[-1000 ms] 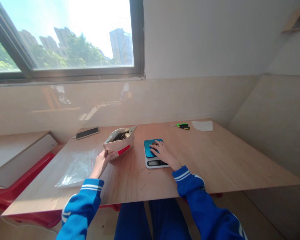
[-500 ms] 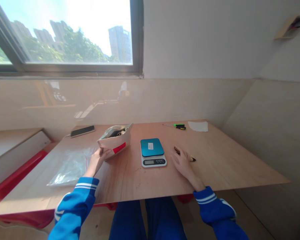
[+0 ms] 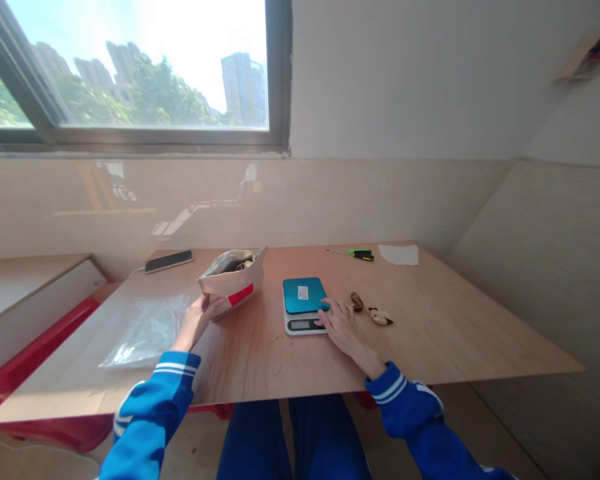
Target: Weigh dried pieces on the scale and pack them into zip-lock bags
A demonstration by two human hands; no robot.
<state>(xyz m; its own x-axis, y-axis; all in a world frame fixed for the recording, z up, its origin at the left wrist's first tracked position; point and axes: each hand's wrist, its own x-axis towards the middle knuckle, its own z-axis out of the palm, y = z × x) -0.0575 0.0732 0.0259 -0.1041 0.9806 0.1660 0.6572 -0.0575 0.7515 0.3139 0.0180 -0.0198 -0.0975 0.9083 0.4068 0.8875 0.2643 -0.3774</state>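
Note:
My left hand point(image 3: 197, 322) pinches the near left corner of an open paper bag point(image 3: 233, 283) with a red label; dark and pale pieces show inside it. My right hand point(image 3: 344, 325), fingers apart and holding nothing, reaches over the right side of a digital scale point(image 3: 304, 297) with a blue top, its fingertips at the button panel. Nothing lies on the scale's plate except a small white sticker. Just right of that hand are a brown curved piece point(image 3: 357, 302) and some pale pieces with dark tips point(image 3: 381, 317).
A clear plastic bag point(image 3: 143, 337) lies at the left of the wooden table point(image 3: 260, 373), with a phone point(image 3: 169, 261) behind it. Toward the back right are a screwdriver and a black-yellow tool point(image 3: 363, 255) and a white paper point(image 3: 399, 255).
My right hand has moved left from the brown and pale pieces to the scale, uncovering them. My left hand still holds the bag. The view has shifted slightly.

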